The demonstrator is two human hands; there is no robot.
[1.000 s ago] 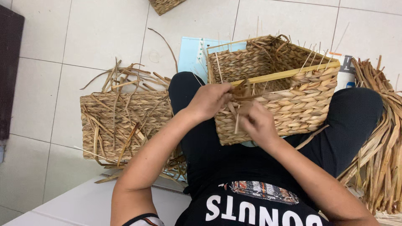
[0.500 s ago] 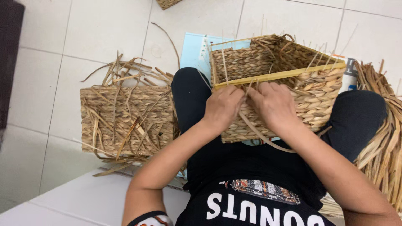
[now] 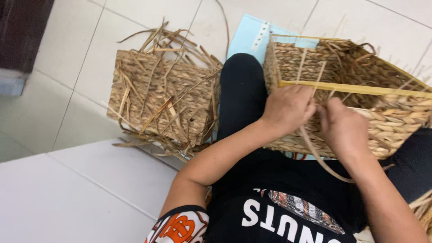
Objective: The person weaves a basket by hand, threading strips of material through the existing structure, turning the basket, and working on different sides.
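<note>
A half-woven straw basket (image 3: pixel 387 121) with a yellow frame rod along its rim rests on my lap, between my black-trousered legs. My left hand (image 3: pixel 288 108) presses against the near wall of the basket just under the rod, fingers curled on a straw strand. My right hand (image 3: pixel 342 128) sits right beside it, pinching the same loose straw strand (image 3: pixel 319 157), which loops down toward my lap. Upright straw stakes stick out of the basket's rim behind both hands.
A second woven basket (image 3: pixel 162 96) with many loose straw ends stands on the tiled floor to my left. A light blue sheet (image 3: pixel 252 36) lies under the baskets. Loose straw shows at the lower right edge (image 3: pixel 423 207). A dark cabinet (image 3: pixel 22 31) stands far left.
The view has swung to the right and closer. Both hands have come together on the basket's near wall, and the loose strand now hangs lower between them.
</note>
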